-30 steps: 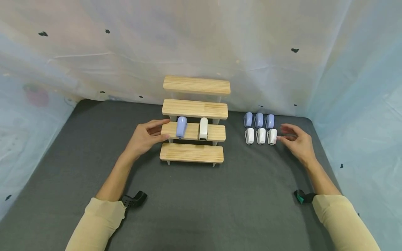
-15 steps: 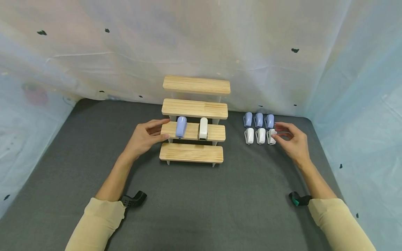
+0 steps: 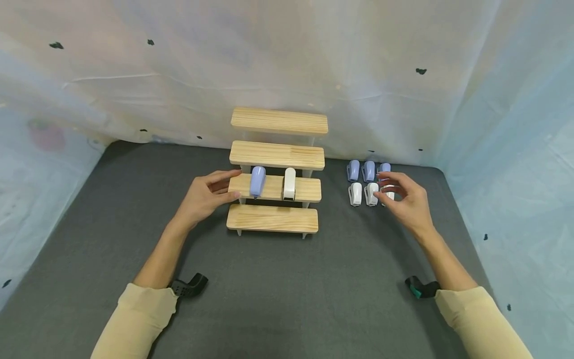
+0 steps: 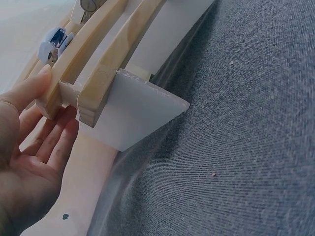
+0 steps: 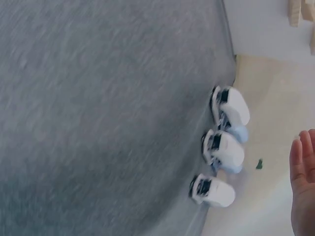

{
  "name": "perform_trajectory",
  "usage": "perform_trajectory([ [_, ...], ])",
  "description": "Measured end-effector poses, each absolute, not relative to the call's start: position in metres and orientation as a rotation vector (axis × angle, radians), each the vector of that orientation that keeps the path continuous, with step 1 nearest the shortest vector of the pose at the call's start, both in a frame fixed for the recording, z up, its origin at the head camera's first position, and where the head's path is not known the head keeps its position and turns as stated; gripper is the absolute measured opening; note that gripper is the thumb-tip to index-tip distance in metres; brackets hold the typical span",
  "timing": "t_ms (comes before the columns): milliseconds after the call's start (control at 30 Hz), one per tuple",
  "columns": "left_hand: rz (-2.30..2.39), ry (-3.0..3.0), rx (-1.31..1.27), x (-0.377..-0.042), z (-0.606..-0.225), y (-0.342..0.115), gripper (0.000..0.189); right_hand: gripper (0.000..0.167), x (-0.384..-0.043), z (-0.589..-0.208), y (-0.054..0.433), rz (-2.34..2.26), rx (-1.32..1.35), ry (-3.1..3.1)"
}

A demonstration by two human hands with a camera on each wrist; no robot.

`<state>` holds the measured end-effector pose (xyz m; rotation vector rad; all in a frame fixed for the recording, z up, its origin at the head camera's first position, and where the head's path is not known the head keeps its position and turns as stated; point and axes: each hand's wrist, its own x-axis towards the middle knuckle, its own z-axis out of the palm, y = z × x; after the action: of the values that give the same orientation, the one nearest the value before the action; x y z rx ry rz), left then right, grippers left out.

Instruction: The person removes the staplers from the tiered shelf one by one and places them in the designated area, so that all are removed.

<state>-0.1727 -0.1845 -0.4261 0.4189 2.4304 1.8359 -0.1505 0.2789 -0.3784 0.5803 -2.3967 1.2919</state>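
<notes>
My left hand (image 3: 205, 195) grips the left end of a stepped wooden display stand (image 3: 272, 218) at its second board from the bottom. In the left wrist view, the thumb lies on one face of the board and the fingertips on the other. On that board rest a lavender mini stapler (image 3: 257, 181) and a white mini stapler (image 3: 289, 184), side by side. Over the right-hand staplers hovers my right hand (image 3: 407, 202), thumb and fingers apart, holding nothing. It partly covers the rightmost white stapler (image 3: 389, 192); the middle white stapler (image 3: 371, 194) lies near its thumb tip.
Behind the white row stands a row of lavender staplers (image 3: 368, 171). Another white stapler (image 3: 355, 194) is at the left of its row. A dark grey cloth (image 3: 269, 289) covers the table. Pale curtains (image 3: 385, 60) hang close behind and at both sides.
My right hand has moved left, from beside the rightmost white stapler to above it and toward the middle one. The left hand has stayed on the stand.
</notes>
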Motion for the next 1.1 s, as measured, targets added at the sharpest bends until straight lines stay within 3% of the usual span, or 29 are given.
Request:
perform_trajectory([
  [633,1.817,2.420,0.409,-0.159,-0.397,-0.175,0.053,0.050,-0.145,-0.370,0.239,1.415,0.763,-2.377],
  [1100,1.849,2.423,0.420,-0.172,-0.425,-0.183,0.054,0.055,-0.147,-0.365,0.204,1.562,0.894,-2.341],
])
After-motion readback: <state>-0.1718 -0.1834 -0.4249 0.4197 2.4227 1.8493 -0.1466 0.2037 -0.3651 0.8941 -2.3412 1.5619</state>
